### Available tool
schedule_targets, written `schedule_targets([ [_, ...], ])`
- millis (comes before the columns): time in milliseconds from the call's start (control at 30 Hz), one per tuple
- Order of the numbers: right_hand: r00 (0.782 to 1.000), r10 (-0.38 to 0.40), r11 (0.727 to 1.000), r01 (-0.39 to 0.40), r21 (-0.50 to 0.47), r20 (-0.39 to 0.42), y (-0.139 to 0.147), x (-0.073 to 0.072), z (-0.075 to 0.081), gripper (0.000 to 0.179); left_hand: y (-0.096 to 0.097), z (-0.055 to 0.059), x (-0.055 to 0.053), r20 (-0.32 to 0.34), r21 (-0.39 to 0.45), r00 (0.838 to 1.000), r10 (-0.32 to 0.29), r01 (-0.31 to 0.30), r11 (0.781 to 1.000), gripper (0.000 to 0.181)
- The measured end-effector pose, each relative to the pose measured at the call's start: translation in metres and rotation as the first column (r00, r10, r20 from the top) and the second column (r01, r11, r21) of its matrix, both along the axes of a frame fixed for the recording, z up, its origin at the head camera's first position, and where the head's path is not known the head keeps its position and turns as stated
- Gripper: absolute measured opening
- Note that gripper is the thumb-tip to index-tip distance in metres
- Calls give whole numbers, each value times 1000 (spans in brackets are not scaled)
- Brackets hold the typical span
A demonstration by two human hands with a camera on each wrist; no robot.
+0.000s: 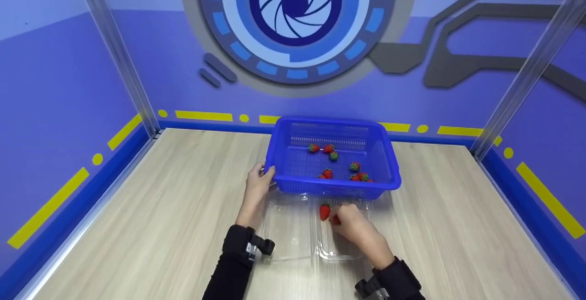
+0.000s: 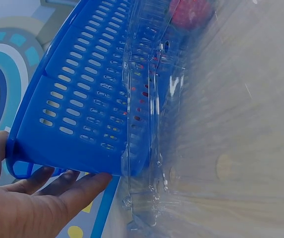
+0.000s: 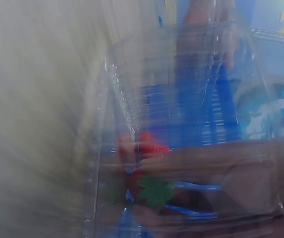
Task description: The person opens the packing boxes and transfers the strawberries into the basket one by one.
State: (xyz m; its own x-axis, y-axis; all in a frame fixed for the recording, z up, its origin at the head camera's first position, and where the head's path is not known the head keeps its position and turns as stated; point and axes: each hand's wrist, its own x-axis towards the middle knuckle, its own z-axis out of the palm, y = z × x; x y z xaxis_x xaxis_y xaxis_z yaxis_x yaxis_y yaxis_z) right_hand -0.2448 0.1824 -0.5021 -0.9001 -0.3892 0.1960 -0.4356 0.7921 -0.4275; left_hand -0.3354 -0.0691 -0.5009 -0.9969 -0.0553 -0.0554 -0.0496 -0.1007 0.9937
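A blue plastic basket (image 1: 339, 184) with slotted walls holds several strawberries (image 1: 328, 149). My left hand (image 1: 257, 189) grips its front left corner, thumb over the rim and fingers beneath it in the left wrist view. In front of the basket lies an opened clear plastic clamshell box (image 1: 339, 259), its other half (image 1: 290, 231) flat to the left. Inside the right half, my right hand (image 1: 356, 226) pinches a strawberry (image 3: 155, 191) whose green leaves show in the right wrist view. Beside those fingertips is another strawberry (image 1: 324, 212). The right wrist view is blurred and seen through clear plastic.
The light wooden table (image 1: 197, 199) extends on both sides of the basket and box. Behind stands a blue patterned back wall (image 1: 160, 62), close to the basket's far side. Side panels with metal corner posts (image 1: 120, 52) enclose the table left and right.
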Motion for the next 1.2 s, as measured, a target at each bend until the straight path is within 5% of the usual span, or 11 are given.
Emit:
schedule_targets([
  [833,999,6,1000,-5,-21,54,2,-2,0,13,-1,-1,3,-23,58,1000,5,-4,998,32],
  [1200,996,-8,997,1,-79,-86,1,1,13,15,1,2,0,0,5,1000,20,-20,1000,34],
])
